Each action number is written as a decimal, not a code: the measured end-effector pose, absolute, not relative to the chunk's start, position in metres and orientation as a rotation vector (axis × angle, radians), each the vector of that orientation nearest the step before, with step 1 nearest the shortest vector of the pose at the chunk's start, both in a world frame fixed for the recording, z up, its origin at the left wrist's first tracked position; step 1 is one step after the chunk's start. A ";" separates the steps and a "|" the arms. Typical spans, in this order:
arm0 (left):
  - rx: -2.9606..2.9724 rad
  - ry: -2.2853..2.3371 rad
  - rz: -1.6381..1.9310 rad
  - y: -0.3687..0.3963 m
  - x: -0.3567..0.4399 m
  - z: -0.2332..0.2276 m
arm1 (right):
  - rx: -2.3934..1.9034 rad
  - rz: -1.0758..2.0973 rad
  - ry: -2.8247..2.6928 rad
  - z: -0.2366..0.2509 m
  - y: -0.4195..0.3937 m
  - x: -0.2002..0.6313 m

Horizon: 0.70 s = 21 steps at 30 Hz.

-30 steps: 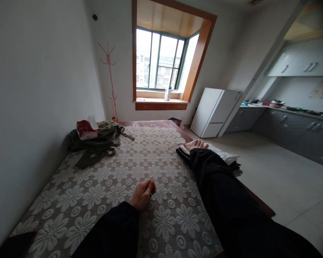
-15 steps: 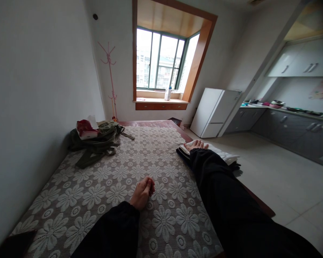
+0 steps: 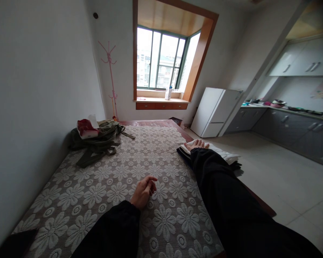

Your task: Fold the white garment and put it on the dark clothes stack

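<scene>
Both hands rest apart on the bed: the left hand [image 3: 143,192] lies on the lace bedspread [image 3: 118,179], fingers loosely curled and holding nothing, while the right hand [image 3: 196,144] is spread flat, palm down, on the folded white cloth [image 3: 224,154] at the bed's right edge. That cloth is soft and rectangular and sits on a dark folded garment [image 3: 183,154]. Raised crocheted daisies cover the bedspread over a dark base. A crumpled olive bag [image 3: 97,143] slumps near the wall, with a glossy red packet [image 3: 85,128] on top. Compared with half a second earlier, the left fingers have uncurled slightly; the right hand has stayed where it was.
</scene>
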State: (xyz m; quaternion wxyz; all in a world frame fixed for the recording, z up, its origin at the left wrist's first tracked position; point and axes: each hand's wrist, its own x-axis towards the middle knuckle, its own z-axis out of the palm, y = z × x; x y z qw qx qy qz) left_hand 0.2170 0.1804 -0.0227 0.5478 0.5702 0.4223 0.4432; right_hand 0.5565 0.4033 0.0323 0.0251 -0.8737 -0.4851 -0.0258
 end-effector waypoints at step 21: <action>1.438 0.984 1.034 0.180 0.216 -0.017 | -2.686 -0.067 -1.501 0.029 0.406 0.559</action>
